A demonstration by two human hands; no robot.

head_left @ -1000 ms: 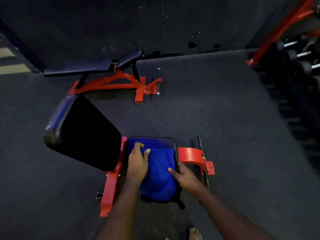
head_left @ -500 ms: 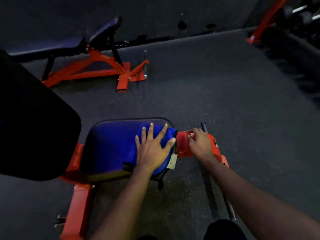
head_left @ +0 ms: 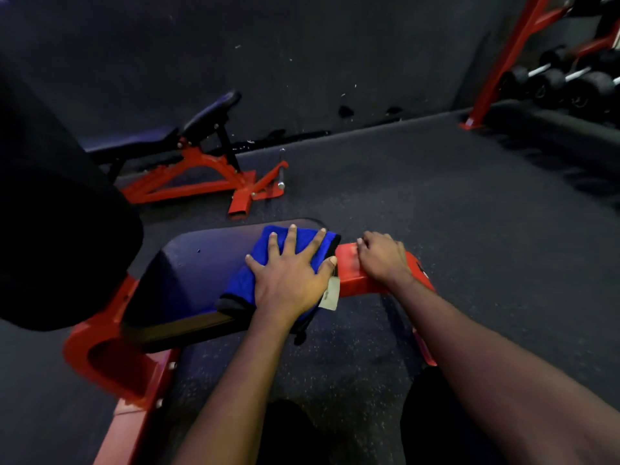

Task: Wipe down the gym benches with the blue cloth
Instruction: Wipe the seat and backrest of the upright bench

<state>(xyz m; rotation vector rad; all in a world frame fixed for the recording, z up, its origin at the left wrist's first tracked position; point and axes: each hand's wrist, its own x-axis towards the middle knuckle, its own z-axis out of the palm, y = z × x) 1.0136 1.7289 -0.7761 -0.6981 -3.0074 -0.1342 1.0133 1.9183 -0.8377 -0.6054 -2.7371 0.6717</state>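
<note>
The folded blue cloth (head_left: 292,243) lies on the right end of the near bench's dark seat pad (head_left: 198,273). My left hand (head_left: 292,273) presses flat on the cloth with fingers spread. My right hand (head_left: 382,256) rests on the red frame bar (head_left: 349,280) just right of the seat, its fingers curled over the bar's far edge. The raised black backrest (head_left: 57,236) of this bench fills the left side. A second bench (head_left: 161,139) with a red frame stands by the far wall.
Dark rubber floor (head_left: 436,203) stretches to the right. A red rack post (head_left: 503,58) and several black dumbbells (head_left: 567,82) are at the far right. The near bench's red base (head_left: 110,360) runs toward me at lower left. My dark-clothed legs are at the bottom edge.
My left hand went from the cloth's left edge to flat on top, with the cloth now at the seat's right end. My right hand left the cloth and took the red bar.
</note>
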